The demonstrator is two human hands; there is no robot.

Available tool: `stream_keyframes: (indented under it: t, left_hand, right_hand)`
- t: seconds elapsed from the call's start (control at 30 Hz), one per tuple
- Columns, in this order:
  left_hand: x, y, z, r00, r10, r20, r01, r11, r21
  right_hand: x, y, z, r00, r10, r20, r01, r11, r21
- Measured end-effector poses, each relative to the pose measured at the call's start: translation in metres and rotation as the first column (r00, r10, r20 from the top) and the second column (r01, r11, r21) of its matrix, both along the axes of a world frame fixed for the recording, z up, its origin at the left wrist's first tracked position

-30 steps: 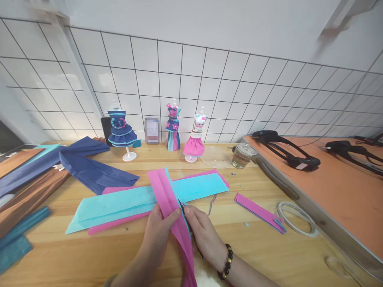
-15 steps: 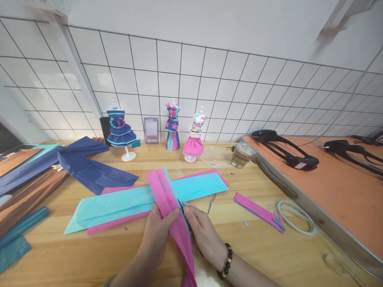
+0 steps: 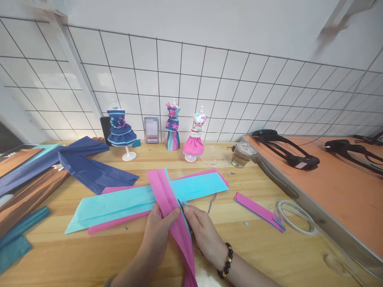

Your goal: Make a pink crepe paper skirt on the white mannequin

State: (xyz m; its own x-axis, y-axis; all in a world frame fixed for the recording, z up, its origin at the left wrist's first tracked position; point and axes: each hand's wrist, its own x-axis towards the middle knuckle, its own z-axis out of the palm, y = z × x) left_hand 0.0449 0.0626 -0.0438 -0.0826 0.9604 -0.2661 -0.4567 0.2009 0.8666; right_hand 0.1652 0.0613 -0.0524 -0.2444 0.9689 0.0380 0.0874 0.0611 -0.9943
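Folds of a long pink paper-like strip edged in light blue [image 3: 164, 187] run slantwise across a broad light blue strip [image 3: 113, 207] that lies over a pink sheet [image 3: 119, 223] on the pale wooden bench [image 3: 248, 255]. The left hand [image 3: 158, 227] has its grip pinching the long strip, thumb on top. The right hand [image 3: 206, 235] has its grip closed around a slim dark tool [image 3: 180, 204], probably scissors but largely hidden, its tip at the strip's blue edge. A bracelet of black and gold beads [image 3: 228, 261] circles the right wrist. Farther right, a narrow pink folded strip [image 3: 257, 210] lies near a white ring-shaped roll [image 3: 312, 229].
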Motion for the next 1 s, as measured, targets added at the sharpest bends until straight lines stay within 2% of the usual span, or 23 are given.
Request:
stream_keyframes:
  t: [0.6, 0.87, 1.0]
  left_hand:
    - [-0.0005, 0.0006, -0.0007, 1.0, -0.02, -0.001, 0.02, 1.0, 0.012]
    - [-0.0008, -0.0005, -0.0003, 0.999, -0.039, 0.007, 0.039, 0.999, 0.02]
    - [-0.003, -0.0009, 0.0024, 0.996, -0.058, 0.063, 0.059, 0.998, -0.016]
  right_hand:
    - [-0.0008, -0.0002, 0.0037, 1.0, -0.006, 0.001, 0.006, 1.0, 0.0]
    - [0.0007, 0.0016, 0.0048, 0.998, -0.014, 0.056, 0.012, 0.999, 0.043]
    - [0.0013, 0.0014, 0.0094, 0.996, 0.001, 0.089, -0.009, 0.996, 0.085]
